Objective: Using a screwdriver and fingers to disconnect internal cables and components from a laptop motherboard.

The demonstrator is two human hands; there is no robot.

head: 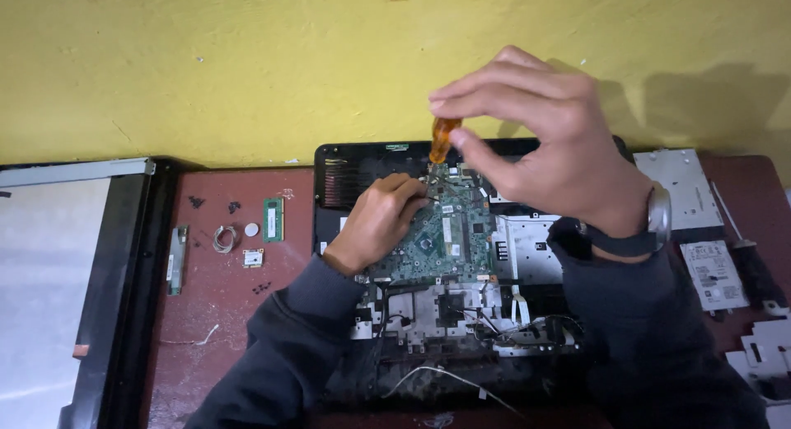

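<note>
An opened black laptop base [354, 161] lies on a reddish-brown table, with its green circuit board [445, 239] exposed. My right hand [544, 140] is raised above the board and pinches the orange handle of a screwdriver [442, 138], whose tip points down at the board's upper left corner. My left hand [381, 219] rests on the board's left edge, its fingers touching the spot by the screwdriver tip. A watch sits on my right wrist. Both arms wear dark sleeves.
Left of the laptop lie a green memory stick [273, 219], a small card [253, 257], a coin cell [251, 229], a coiled wire [223, 238] and loose screws [196, 202]. A screen panel [58, 289] fills the far left. A drive [713, 274] and metal plate [684, 186] lie right.
</note>
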